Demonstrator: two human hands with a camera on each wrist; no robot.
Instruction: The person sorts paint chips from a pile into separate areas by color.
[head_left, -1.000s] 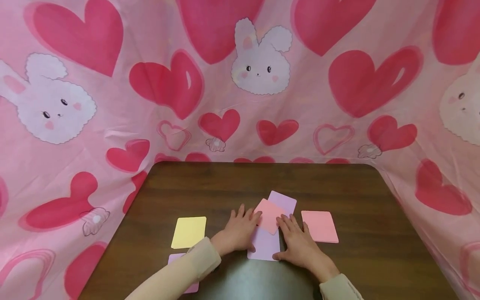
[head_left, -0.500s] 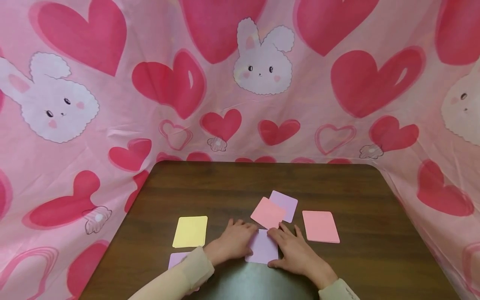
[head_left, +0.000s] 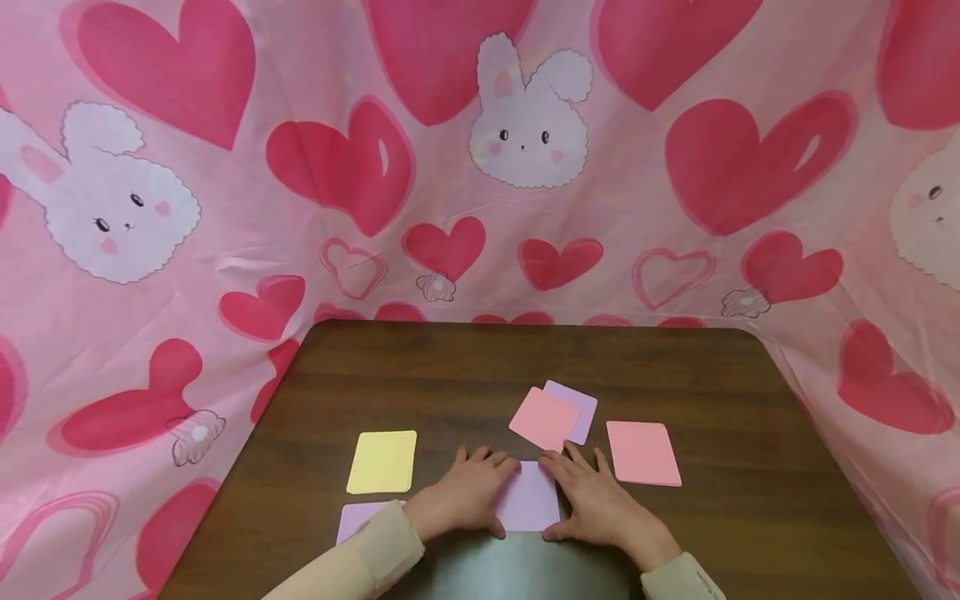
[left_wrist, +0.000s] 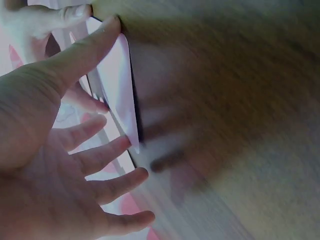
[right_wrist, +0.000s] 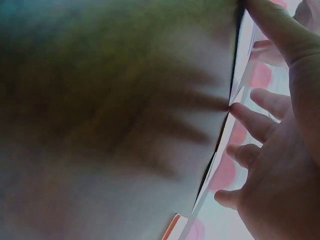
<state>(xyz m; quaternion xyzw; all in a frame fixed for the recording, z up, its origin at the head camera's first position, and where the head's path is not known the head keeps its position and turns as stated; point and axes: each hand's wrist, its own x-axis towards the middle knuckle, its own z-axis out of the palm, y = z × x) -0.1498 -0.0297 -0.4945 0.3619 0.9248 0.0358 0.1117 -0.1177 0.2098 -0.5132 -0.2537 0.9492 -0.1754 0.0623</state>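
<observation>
A purple square card (head_left: 528,500) lies flat on the dark wooden table between the two hands. The left hand (head_left: 468,492) rests along its left side, thumb at the near corner and index finger by the far one. On the opposite side, the right hand (head_left: 600,504) touches the card's edge with thumb and fingertips. In the left wrist view the fingers (left_wrist: 107,155) are spread and fairly straight beside the card (left_wrist: 118,77). From the right wrist, the card (right_wrist: 244,47) appears edge-on beside the extended fingers. Whether several cards are stacked there, I cannot tell.
Just beyond the hands, a pink card (head_left: 546,417) overlaps another purple card (head_left: 583,417). Pink cards (head_left: 643,452) lie to the right and yellow cards (head_left: 382,462) to the left. More purple (head_left: 360,518) is partly covered by the left sleeve (head_left: 378,550). A heart-patterned cloth (head_left: 615,192) surrounds the table (head_left: 420,367).
Both hands have drawn the near purple card slightly toward the person, out from under the pink card. The pink card first slid left and nearer, then shifted back up and right over the far purple one.
</observation>
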